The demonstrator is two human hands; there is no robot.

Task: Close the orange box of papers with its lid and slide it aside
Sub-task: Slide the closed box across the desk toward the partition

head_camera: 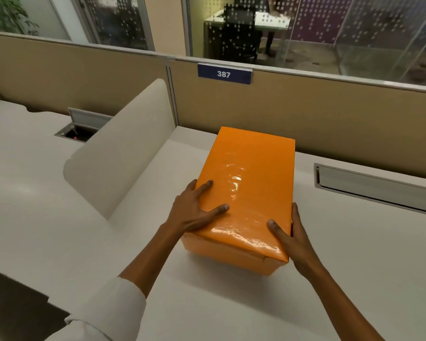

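Holding the box at its near end, we have one hand on each side of it. Our left hand lies spread and flat on the lid's left near edge, with fingers on top and nothing closed in it. Our right hand cups the right near corner, thumb on top, the other fingers down the side where we cannot see them. The lid sits on the box already and looks shut, though the near end shows a small gap. The box stands on the desk, and its long side runs away from us toward the wall behind. Both hands are just as near, so we think either can push. Left of the box stands a white divider, so the right looks freer for sliding. Past the box, a blue sign on the wall reads 387.
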